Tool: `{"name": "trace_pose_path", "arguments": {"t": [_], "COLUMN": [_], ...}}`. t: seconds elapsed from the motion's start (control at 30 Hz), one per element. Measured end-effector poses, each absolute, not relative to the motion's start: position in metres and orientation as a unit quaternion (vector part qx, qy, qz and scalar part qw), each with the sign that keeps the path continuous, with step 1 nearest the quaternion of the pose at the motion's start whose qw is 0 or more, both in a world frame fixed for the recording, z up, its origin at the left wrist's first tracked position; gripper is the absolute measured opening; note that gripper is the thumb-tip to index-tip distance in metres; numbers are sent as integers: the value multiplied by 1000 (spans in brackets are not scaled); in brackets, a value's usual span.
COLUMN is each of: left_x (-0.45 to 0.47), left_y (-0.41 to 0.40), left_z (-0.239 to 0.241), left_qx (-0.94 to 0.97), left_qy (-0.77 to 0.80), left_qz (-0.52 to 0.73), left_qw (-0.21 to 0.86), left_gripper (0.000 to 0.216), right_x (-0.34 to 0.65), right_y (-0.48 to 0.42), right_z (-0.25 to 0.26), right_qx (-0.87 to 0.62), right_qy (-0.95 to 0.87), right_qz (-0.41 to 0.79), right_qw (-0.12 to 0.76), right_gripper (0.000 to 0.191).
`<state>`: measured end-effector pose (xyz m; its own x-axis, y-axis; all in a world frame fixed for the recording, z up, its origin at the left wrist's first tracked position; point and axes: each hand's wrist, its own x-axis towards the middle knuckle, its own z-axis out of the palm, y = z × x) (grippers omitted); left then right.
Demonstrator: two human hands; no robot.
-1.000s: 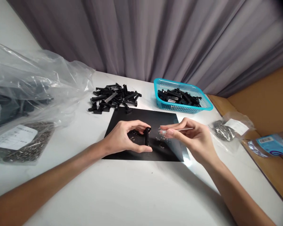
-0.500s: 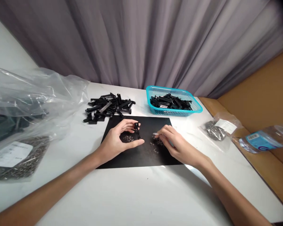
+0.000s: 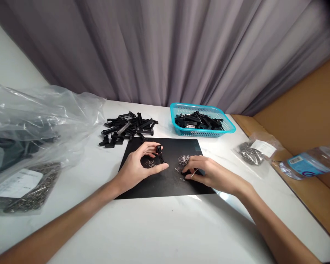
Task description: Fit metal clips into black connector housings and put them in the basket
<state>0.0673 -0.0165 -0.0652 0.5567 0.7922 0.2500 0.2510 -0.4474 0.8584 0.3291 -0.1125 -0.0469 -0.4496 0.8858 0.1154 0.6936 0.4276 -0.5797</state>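
My left hand (image 3: 141,161) grips a narrow black plastic part (image 3: 160,154) between thumb and fingers, tilted above the black mat (image 3: 159,187). Beneath that hand lies a small heap of tiny metal pieces (image 3: 150,163). My right hand (image 3: 205,169) is bent low over the mat's right side, with a thin pale stick-like tool (image 3: 194,172) held in its fingers. Its fingertips are beside a second pile of tiny shiny metal pieces (image 3: 183,159) and a few stray ones. Whether the fingertips also pinch a metal piece, I cannot tell.
Behind the mat lie a heap of black plastic parts (image 3: 123,128) and a blue basket (image 3: 206,134) holding more. Clear plastic bags (image 3: 44,106) and a bag of metal pieces (image 3: 44,183) are at left. Another small bag (image 3: 251,153) and a bottle (image 3: 308,163) are at right.
My right hand has moved slightly down and toward the mat's near side, uncovering more of the metal pile; the thin tool now points downward. My left hand stays nearly still with the black part.
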Motion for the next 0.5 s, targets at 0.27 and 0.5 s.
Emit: {"name": "trace_pose_path", "arguments": {"t": [0.27, 0.5], "left_x": [67, 63], "left_y": [-17, -22], "left_z": [-66, -73], "left_qx": [790, 827], "left_qy": [332, 291], "left_qz": [329, 275], "left_qw": [396, 394], "left_gripper": [62, 72], "right_x": [331, 322], "right_y": [-110, -104], "right_z": [-48, -64], "right_qx": [-502, -535], "right_qy": [-795, -709], "right_qz": [205, 290], "right_qw": [272, 358], "right_gripper": [8, 11]}}
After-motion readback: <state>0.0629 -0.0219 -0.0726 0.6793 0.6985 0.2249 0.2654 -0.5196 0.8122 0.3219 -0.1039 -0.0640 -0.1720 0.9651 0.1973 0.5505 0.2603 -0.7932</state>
